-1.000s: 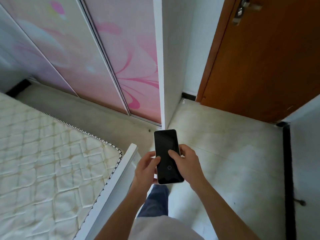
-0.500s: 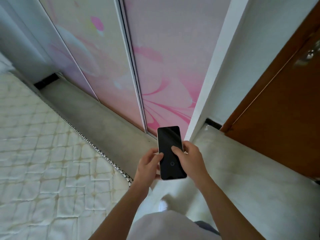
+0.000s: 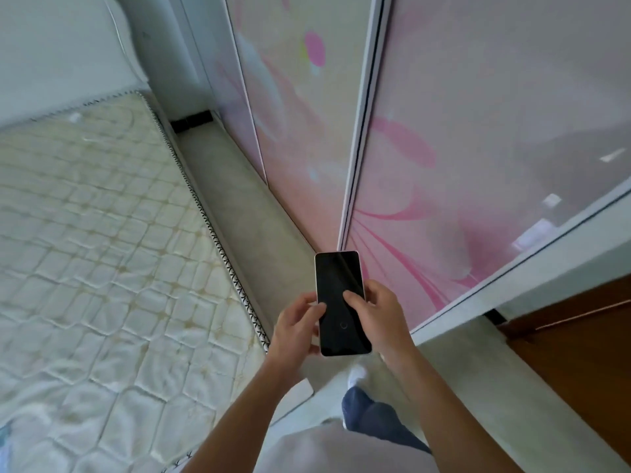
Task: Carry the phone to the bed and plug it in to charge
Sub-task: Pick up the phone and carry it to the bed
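A white-edged phone [image 3: 338, 288] with a dark screen is held upright in front of me by both hands. My left hand [image 3: 295, 331] grips its left edge, thumb resting on the glass. My right hand [image 3: 379, 319] wraps the right edge, thumb on the screen too. The bed [image 3: 102, 254], a bare quilted cream mattress with black-and-white piping, fills the left half of the view. Its white headboard [image 3: 65, 52] stands at the far left. A small white object [image 3: 74, 117] lies on the mattress near the headboard; I cannot tell what it is.
A narrow strip of pale tiled floor [image 3: 246, 199] runs between the mattress and pink flowered sliding wardrobe doors [image 3: 444, 131]. A brown wooden door [image 3: 580, 353] is at the right. My leg in blue trousers and a white shoe [image 3: 356, 373] are below the phone.
My view has swung left from the brown door to the bed, so more mattress and the headboard show. Both hands kept the same hold on the phone.
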A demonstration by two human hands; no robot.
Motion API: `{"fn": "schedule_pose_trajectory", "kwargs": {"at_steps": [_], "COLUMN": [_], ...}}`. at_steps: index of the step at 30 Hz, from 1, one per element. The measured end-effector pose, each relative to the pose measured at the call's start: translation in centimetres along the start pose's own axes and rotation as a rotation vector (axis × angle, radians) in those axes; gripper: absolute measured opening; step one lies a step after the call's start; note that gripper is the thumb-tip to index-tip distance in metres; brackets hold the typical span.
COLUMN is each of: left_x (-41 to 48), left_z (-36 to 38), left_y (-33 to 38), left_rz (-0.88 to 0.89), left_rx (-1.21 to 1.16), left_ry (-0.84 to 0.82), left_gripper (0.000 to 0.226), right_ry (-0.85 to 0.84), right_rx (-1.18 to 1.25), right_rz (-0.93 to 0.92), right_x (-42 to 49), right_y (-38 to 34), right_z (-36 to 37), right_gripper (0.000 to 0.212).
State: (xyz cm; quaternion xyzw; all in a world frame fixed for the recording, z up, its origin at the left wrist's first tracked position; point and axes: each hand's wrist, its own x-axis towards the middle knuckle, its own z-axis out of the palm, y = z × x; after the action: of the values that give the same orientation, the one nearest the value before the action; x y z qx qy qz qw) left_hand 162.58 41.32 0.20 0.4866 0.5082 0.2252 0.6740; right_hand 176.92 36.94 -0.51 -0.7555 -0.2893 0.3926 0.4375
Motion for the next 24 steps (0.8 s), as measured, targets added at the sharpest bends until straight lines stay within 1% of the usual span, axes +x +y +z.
{"fn": "schedule_pose_trajectory", "kwargs": {"at_steps": [3, 8, 13, 19, 24], "left_x": [1.8, 5.1, 8.1, 10.8, 14.2], "left_z": [0.0, 0.6, 1.7, 1.4, -0.1], "left_y": [1.1, 3.4, 5.4, 7.1, 8.9], "left_rz": [0.011, 0.018, 0.018, 0.037, 0.039], "left_rx": [-0.024, -0.087, -0.139, -0.166, -0.218], "left_ry": [0.074, 0.169, 0.241, 0.323, 0.376], "left_gripper": [0.018, 0.018, 0.02, 0.015, 0.018], "right_ry": [-0.072, -0.163, -0.216, -0.33, -0.355], "right_rx": [0.004, -0.047, -0.114, -0.09, -0.094], "right_rz": [-0.032, -0.105, -0.151, -0.128, -0.136], "right_x": [2.9, 8.2, 13.1, 17.1, 21.0], "right_y": [-1.6, -4.2, -5.2, -7.4, -9.4], "right_z": [0.2, 0.2, 0.1, 1.2, 3.4], "right_gripper": [0.013, 0.009, 0.011, 0.014, 0.013]}}
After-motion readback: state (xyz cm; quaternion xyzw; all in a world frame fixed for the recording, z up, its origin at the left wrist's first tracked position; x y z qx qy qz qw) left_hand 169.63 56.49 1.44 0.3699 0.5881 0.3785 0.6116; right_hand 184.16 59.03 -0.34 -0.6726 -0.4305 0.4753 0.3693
